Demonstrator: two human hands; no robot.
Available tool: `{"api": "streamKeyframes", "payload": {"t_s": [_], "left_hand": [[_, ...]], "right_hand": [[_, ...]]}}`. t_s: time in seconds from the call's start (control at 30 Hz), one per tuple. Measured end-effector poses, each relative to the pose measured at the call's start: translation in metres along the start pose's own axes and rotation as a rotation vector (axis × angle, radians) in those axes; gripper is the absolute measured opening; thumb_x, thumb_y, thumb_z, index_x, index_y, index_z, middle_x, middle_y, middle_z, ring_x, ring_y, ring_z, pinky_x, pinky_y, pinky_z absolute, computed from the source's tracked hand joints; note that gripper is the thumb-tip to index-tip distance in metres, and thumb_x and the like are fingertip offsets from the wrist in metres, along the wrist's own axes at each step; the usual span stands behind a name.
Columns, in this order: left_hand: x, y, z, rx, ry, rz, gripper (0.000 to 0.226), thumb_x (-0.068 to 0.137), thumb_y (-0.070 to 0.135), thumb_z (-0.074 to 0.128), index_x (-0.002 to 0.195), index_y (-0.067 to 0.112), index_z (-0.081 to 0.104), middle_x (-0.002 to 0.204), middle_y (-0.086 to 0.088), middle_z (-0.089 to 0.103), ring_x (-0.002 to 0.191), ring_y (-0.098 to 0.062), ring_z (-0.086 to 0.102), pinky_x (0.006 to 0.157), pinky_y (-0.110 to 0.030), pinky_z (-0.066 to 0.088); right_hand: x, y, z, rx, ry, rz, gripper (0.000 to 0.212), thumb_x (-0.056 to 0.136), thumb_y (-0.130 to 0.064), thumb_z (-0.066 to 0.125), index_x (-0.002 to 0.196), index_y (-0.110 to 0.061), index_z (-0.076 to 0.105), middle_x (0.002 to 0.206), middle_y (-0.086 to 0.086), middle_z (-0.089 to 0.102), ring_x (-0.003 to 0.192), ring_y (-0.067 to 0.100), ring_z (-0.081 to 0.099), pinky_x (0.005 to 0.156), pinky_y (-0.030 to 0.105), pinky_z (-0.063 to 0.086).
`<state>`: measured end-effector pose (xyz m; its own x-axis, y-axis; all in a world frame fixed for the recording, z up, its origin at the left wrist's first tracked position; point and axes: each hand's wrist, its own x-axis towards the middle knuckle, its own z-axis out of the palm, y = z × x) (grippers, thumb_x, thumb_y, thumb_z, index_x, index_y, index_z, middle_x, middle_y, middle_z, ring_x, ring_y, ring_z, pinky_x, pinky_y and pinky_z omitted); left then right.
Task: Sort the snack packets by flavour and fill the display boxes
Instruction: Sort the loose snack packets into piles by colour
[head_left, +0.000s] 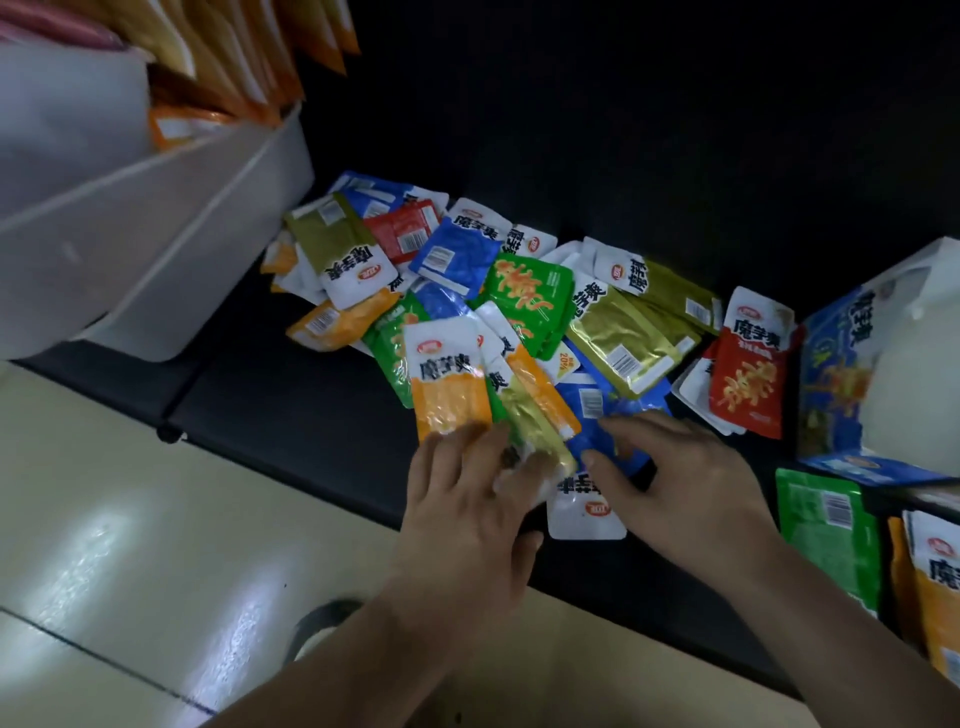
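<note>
Just in front of the pile (519, 291), the left hand (462, 499) clamps its grip on an orange packet (449, 384) and a gold packet (527, 413) together; the right hand (691, 467), grip apart on a blue packet (584, 431), should probably pull out the gold.

Snack packets (524, 291): glossy plastic film, crinkly, w/ light glints. Olive-gold packets (623, 338): metallic, foil-like sheen. White bins (156, 249): smooth plastic, semi-matt, slightly translucent. Blue display box (831, 374): looks like printed card, slight gloss. Table (291, 405): black, matt, smooth top w/ a seam; material unclear. Floor (130, 519): cream tiles, v. glossy, mirror-like light patches.
</note>
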<state>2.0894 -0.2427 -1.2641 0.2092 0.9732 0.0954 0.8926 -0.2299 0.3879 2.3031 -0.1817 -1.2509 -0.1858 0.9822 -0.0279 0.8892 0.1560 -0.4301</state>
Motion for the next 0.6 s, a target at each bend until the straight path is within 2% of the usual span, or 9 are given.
{"api": "streamKeyframes", "payload": {"t_s": [0.07, 0.1, 0.17, 0.23, 0.33, 0.43, 0.5, 0.53, 0.6], "left_hand": [[0.005, -0.006, -0.005, -0.065, 0.104, -0.01, 0.055, 0.086, 0.044, 0.07, 0.136, 0.024, 0.063, 0.149, -0.009, 0.052, 0.136, -0.037, 0.048, 0.108, -0.061, 0.04], [0.007, -0.012, -0.007, -0.06, 0.107, -0.07, 0.058, 0.088, 0.049, 0.065, 0.14, 0.023, 0.06, 0.154, -0.012, 0.047, 0.139, -0.04, 0.044, 0.112, -0.063, 0.037], [0.01, -0.022, -0.008, -0.019, -0.002, -0.227, 0.079, 0.087, 0.064, 0.055, 0.155, 0.026, 0.042, 0.167, -0.017, 0.028, 0.151, -0.046, 0.027, 0.12, -0.066, 0.025], [0.006, -0.024, 0.0, -0.02, -0.087, -0.278, 0.091, 0.085, 0.071, 0.049, 0.163, 0.028, 0.026, 0.171, -0.018, 0.014, 0.156, -0.046, 0.015, 0.123, -0.064, 0.018], [0.001, -0.019, 0.009, -0.003, -0.057, -0.253, 0.086, 0.091, 0.069, 0.046, 0.162, 0.025, 0.028, 0.168, -0.022, 0.023, 0.154, -0.045, 0.022, 0.123, -0.058, 0.021], [-0.004, -0.019, 0.012, 0.057, -0.038, -0.208, 0.076, 0.097, 0.067, 0.043, 0.159, 0.024, 0.037, 0.161, -0.024, 0.036, 0.149, -0.044, 0.035, 0.12, -0.061, 0.032], [-0.007, -0.02, 0.013, 0.074, -0.032, -0.18, 0.072, 0.098, 0.065, 0.046, 0.157, 0.024, 0.042, 0.157, -0.023, 0.042, 0.145, -0.043, 0.039, 0.116, -0.062, 0.036], [-0.008, -0.021, 0.013, 0.067, -0.029, -0.179, 0.072, 0.097, 0.065, 0.049, 0.156, 0.024, 0.043, 0.156, -0.022, 0.043, 0.144, -0.042, 0.041, 0.115, -0.062, 0.036], [-0.008, -0.024, 0.012, 0.013, -0.022, -0.185, 0.075, 0.091, 0.065, 0.058, 0.154, 0.026, 0.048, 0.156, -0.02, 0.045, 0.142, -0.041, 0.042, 0.114, -0.062, 0.037]], "right_hand": [[0.001, -0.001, 0.001, -0.018, 0.003, -0.019, 0.053, 0.088, -0.062, 0.052, 0.118, -0.027, 0.077, 0.105, -0.009, 0.074, 0.095, 0.023, 0.07, 0.076, 0.027, 0.049], [0.002, -0.001, 0.001, -0.025, 0.007, -0.023, 0.054, 0.088, -0.064, 0.05, 0.118, -0.027, 0.077, 0.105, -0.009, 0.074, 0.095, 0.023, 0.07, 0.076, 0.028, 0.05], [0.005, 0.0, 0.001, -0.024, 0.011, -0.02, 0.055, 0.089, -0.066, 0.05, 0.118, -0.027, 0.076, 0.103, -0.009, 0.074, 0.095, 0.022, 0.07, 0.075, 0.03, 0.053], [0.006, -0.002, 0.001, -0.027, 0.011, -0.03, 0.055, 0.089, -0.066, 0.051, 0.119, -0.027, 0.076, 0.102, -0.009, 0.074, 0.094, 0.022, 0.07, 0.074, 0.031, 0.055], [0.003, -0.006, 0.002, -0.04, 0.017, -0.066, 0.054, 0.089, -0.062, 0.057, 0.12, -0.022, 0.076, 0.102, -0.005, 0.074, 0.092, 0.024, 0.071, 0.072, 0.031, 0.053], [0.001, -0.01, -0.001, 0.035, 0.057, -0.003, 0.042, 0.093, -0.05, 0.068, 0.12, -0.019, 0.075, 0.103, -0.002, 0.07, 0.09, 0.024, 0.07, 0.072, 0.03, 0.052], [0.004, -0.017, -0.005, 0.046, 0.121, 0.005, 0.037, 0.089, -0.04, 0.073, 0.119, -0.018, 0.074, 0.109, 0.001, 0.067, 0.096, 0.026, 0.068, 0.076, 0.032, 0.053], [0.006, -0.022, -0.006, 0.048, 0.113, -0.01, 0.036, 0.089, -0.038, 0.075, 0.12, -0.019, 0.074, 0.112, 0.001, 0.066, 0.102, 0.027, 0.067, 0.079, 0.034, 0.054], [0.015, -0.034, -0.006, 0.137, -0.019, 0.001, 0.04, 0.09, -0.041, 0.074, 0.127, -0.026, 0.07, 0.119, -0.004, 0.067, 0.114, 0.023, 0.062, 0.089, 0.039, 0.055]]}}
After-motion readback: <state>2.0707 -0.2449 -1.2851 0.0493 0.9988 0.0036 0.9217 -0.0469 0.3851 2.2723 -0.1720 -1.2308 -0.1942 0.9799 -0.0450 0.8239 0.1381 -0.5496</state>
